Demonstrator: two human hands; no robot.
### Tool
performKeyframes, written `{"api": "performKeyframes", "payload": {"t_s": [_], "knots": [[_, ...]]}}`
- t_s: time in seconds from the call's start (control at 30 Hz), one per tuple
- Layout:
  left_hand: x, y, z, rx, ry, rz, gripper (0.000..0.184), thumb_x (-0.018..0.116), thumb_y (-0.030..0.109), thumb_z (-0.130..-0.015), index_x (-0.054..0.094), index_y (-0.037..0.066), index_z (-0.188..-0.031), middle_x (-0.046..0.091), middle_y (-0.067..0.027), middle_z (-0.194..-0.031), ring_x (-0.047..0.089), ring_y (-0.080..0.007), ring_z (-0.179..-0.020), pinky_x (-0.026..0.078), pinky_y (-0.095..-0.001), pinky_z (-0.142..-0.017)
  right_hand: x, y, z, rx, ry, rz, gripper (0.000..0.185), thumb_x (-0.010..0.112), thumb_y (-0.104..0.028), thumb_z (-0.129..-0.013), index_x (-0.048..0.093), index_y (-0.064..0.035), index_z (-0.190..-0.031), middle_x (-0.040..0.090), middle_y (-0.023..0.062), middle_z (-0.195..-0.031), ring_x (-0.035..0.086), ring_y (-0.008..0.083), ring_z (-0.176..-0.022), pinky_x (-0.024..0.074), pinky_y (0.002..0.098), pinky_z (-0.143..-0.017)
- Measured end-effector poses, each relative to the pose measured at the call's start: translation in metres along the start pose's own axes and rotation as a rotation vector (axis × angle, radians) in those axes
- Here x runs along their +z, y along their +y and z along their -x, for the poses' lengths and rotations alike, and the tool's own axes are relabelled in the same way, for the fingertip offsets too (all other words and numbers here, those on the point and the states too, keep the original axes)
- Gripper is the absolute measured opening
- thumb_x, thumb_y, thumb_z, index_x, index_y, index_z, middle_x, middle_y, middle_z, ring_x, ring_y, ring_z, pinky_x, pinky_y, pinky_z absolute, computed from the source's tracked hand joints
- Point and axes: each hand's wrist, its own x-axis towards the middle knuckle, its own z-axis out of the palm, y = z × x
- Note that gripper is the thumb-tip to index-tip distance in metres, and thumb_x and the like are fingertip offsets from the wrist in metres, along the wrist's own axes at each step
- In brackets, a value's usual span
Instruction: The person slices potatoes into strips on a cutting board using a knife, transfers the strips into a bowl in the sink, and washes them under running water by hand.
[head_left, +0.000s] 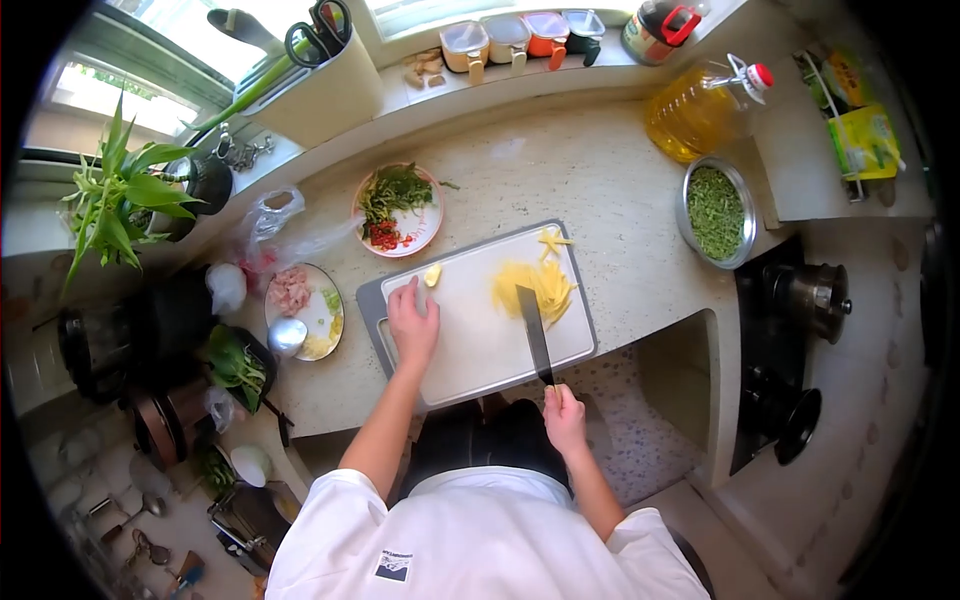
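My right hand is wrapped round the handle of a kitchen knife. The dark blade points away from me over a pile of thin yellow strips, which look like cut potato. These lie on the right half of a white cutting board with a grey rim. On the board's left side, my left hand has its fingers stretched out and holds nothing. Just beyond its fingertips is a small yellow piece. A few loose strips rest near the far right corner.
Beyond the board stands a plate of greens and chopped red chilli. To the left, another plate bears raw meat, chopped bits and a spoon. At right are a metal bowl of chopped greens, an oil jug and a stove.
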Motion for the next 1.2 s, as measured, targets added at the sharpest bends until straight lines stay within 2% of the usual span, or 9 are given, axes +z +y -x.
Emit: {"api": "performKeyframes", "payload": {"t_s": [0.27,0.37,0.47,0.57,0.67,0.8,0.9,1.0,1.2], "knots": [[0.016,0.013,-0.032,0.049,-0.062,-0.049,0.025,0.074,0.022,-0.087,0.074,0.007,-0.107,0.068,-0.0106,-0.103,0.065,-0.03,-0.101,0.053,-0.0402,-0.089,0.002,-0.016,-0.001,-0.04,-0.042,0.055,0.04,0.056,-0.03,-0.108,0.051,-0.0031,-0.079,0.055,0.008,-0.056,0.06,0.0212,-0.05,0.0452,0.0358,-0.05],[0.018,0.017,-0.027,0.033,-0.131,-0.061,0.024,0.073,0.027,-0.088,0.076,0.007,-0.1,0.071,-0.0104,-0.094,0.068,-0.0314,-0.09,0.056,-0.0412,-0.082,0.0,-0.012,0.001,-0.028,-0.051,0.062,0.04,0.056,-0.031,-0.108,0.052,-0.0032,-0.08,0.056,0.0083,-0.057,0.061,0.0218,-0.051,0.0458,0.0358,-0.051],[0.017,0.018,-0.006,-0.107,-0.235,0.013,0.028,0.072,0.032,-0.091,0.077,0.004,-0.091,0.075,-0.0092,-0.082,0.072,-0.0287,-0.077,0.057,-0.0392,-0.074,-0.003,-0.01,0.003,-0.02,-0.048,0.065,0.04,0.056,-0.033,-0.108,0.053,-0.0033,-0.081,0.057,0.0083,-0.057,0.061,0.0219,-0.051,0.0461,0.0356,-0.051],[0.008,0.022,0.024,-0.492,-0.443,0.172,0.035,0.071,0.036,-0.092,0.077,0.002,-0.086,0.075,-0.0095,-0.073,0.074,-0.0254,-0.068,0.058,-0.0363,-0.071,-0.005,-0.009,0.005,-0.012,-0.058,0.07,0.04,0.056,-0.033,-0.108,0.053,-0.0034,-0.082,0.057,0.0084,-0.057,0.061,0.0218,-0.051,0.0463,0.0357,-0.051],[0.009,0.016,0.056,-0.595,-0.49,0.313,0.038,0.071,0.038,-0.093,0.077,0.001,-0.085,0.076,-0.0098,-0.071,0.074,-0.0193,-0.068,0.057,-0.0327,-0.07,-0.004,-0.009,0.008,-0.002,-0.068,0.064,0.038,0.057,-0.032,-0.108,0.054,-0.0028,-0.083,0.057,0.0108,-0.058,0.062,0.0253,-0.053,0.0467,0.0368,-0.052],[-0.009,0.023,0.066,-0.263,-0.411,-0.055,0.031,0.077,0.034,-0.09,0.078,0.004,-0.085,0.073,-0.0091,-0.071,0.072,-0.0231,-0.065,0.057,-0.0326,-0.066,-0.004,-0.019,0.011,-0.065,-0.053,0.097,0.033,0.061,-0.031,-0.105,0.058,-0.0027,-0.088,0.061,0.0172,-0.065,0.064,0.0384,-0.06,0.0486,0.042,-0.055],[-0.019,0.009,0.073,0.065,-0.289,-0.044,0.017,0.081,0.021,-0.085,0.077,0.005,-0.09,0.074,-0.0099,-0.087,0.072,-0.0262,-0.076,0.058,-0.0351,-0.069,-0.006,-0.023,0.013,-0.067,-0.099,0.178,0.029,0.063,-0.032,-0.103,0.06,-0.004,-0.093,0.065,0.0208,-0.072,0.066,0.045,-0.069,0.0504,0.0474,-0.058],[-0.022,-0.001,0.061,0.55,-0.096,0.03,0.02,0.082,0.006,-0.08,0.076,0.005,-0.099,0.074,-0.0093,-0.105,0.072,-0.0257,-0.093,0.059,-0.0357,-0.077,-0.003,-0.02,0.015,-0.046,-0.164,0.272,0.031,0.064,-0.038,-0.102,0.063,-0.007,-0.099,0.069,0.0216,-0.077,0.069,0.0447,-0.075,0.0543,0.0506,-0.063],[-0.01,-0.015,0.06,0.721,-0.125,0.048,0.027,0.081,0.003,-0.081,0.076,0.003,-0.107,0.073,-0.0079,-0.111,0.07,-0.0268,-0.104,0.059,-0.036,-0.087,0.001,-0.023,0.012,-0.072,-0.24,0.366,0.032,0.064,-0.04,-0.102,0.062,-0.0081,-0.099,0.071,0.0202,-0.078,0.071,0.0427,-0.074,0.0559,0.0501,-0.064]]}}
